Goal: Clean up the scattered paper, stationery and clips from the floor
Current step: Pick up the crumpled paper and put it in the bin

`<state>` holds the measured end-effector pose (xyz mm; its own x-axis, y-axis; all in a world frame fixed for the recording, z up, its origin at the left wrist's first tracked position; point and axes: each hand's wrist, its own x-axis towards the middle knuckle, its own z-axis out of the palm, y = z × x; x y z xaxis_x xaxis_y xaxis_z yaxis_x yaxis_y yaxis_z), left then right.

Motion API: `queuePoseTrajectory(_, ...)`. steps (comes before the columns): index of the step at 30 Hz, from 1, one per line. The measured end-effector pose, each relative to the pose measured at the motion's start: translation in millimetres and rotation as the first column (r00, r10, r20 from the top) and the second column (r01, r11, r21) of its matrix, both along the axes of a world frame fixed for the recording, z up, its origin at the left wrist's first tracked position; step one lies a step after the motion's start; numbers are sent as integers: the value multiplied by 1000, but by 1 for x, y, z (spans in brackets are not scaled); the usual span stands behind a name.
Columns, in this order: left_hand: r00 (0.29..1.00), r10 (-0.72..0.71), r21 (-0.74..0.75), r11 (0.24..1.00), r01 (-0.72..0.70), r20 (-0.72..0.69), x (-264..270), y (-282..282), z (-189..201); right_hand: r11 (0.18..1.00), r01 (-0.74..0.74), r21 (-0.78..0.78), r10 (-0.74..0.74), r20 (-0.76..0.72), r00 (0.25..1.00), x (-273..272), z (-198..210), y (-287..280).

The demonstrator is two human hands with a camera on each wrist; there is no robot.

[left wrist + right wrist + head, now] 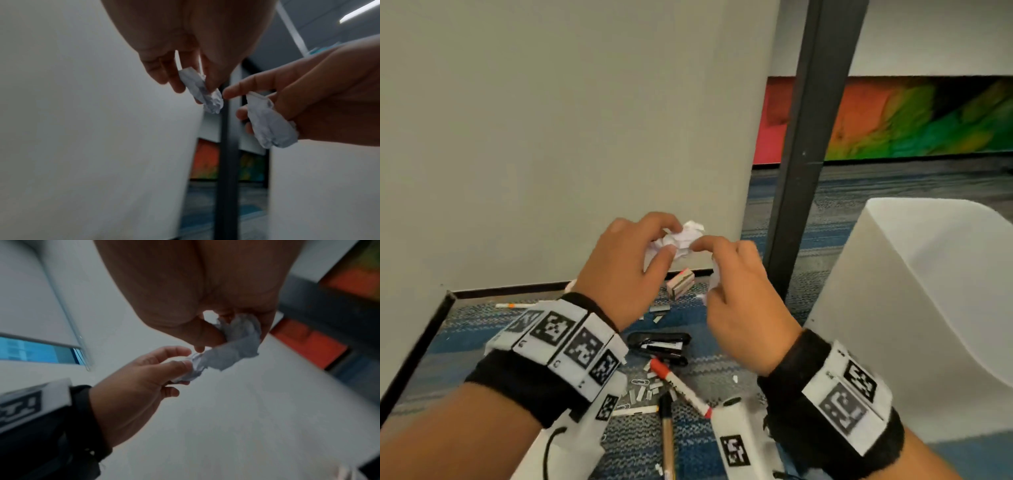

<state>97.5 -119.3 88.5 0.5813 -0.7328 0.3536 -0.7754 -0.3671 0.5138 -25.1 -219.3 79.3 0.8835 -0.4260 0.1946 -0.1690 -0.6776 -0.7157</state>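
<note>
Both hands are raised above the floor, close together. My left hand (669, 236) pinches a crumpled white paper ball (683, 240) between thumb and fingers; the left wrist view shows this ball (202, 91) in the pinch. My right hand (709, 270) grips a second crumpled paper wad (714, 279) in its curled fingers, seen as the paper wad (267, 125) and in the right wrist view as the paper wad (238, 342). Its index finger (705, 244) points out and reaches the left hand's ball.
On the blue carpet below lie a black stapler (661, 344), a red-capped marker (678, 383), a pen (666, 435), loose staples and paper clips (643, 389), a small striped block (680, 283) and a white pen (515, 305). A white bin (914, 308) stands right, a dark post (811, 137) behind.
</note>
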Motion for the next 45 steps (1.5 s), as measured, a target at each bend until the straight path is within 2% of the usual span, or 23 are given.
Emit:
queuePoseTrajectory(2, 999, -49, -68, 996, 49, 12, -23, -17, 16, 999, 26, -25, -24, 76, 997, -34, 19, -8)
queuePoseTrajectory(5, 991, -130, -141, 982, 127, -13, -56, -44, 30, 981, 175, -86, -154, 209, 966, -81, 44, -29)
queuePoseTrajectory(9, 961, -277, -221, 938, 266, -21, -100, -83, 41, 892, 404, -204, -338, 296, 894, -134, 68, -61)
queuePoseTrajectory(13, 911, -412, -293, 875, 386, -29, -137, -120, 45, 792, 582, -188, -513, 312, 799, -164, 72, -90)
queuePoseTrajectory(17, 878, -465, -319, 854, 411, -116, -154, -131, 40, 770, 612, -182, -524, 366, 769, -168, 64, -94)
queuePoseTrajectory(20, 901, -429, -309, 867, 391, -64, -140, -117, 29, 834, 529, -155, -431, 415, 801, -157, 67, -77)
queuePoseTrajectory(24, 962, -264, -165, 954, 250, -68, -102, -73, 0, 958, 272, -90, -223, 365, 904, -125, 56, -41)
queuePoseTrajectory(28, 989, -64, 36, 997, 69, -135, -62, -8, -40, 998, 59, -29, -55, 148, 987, -75, 5, -12)
queuePoseTrajectory(31, 977, 118, 233, 969, -75, -177, -34, 43, -67, 998, -51, -20, 49, -86, 995, -37, -41, 7)
queuePoseTrajectory(35, 918, 337, 472, 857, -207, -209, -3, 104, -100, 983, -186, 0, 173, -368, 914, 3, -91, 35)
queuePoseTrajectory(38, 871, 441, 657, 725, -204, -216, 10, 142, -124, 954, -294, 54, 282, -487, 826, 25, -125, 63)
queuePoseTrajectory(40, 842, 486, 716, 672, -191, -232, 13, 159, -138, 933, -326, 150, 353, -557, 752, 36, -145, 82)
queuePoseTrajectory(43, 770, 546, 692, 695, -195, -330, 13, 176, -153, 896, -336, 291, 444, -632, 636, 47, -171, 109)
queuePoseTrajectory(45, 711, 570, 666, 721, -191, -412, 12, 183, -159, 875, -318, 365, 484, -646, 591, 49, -184, 120)
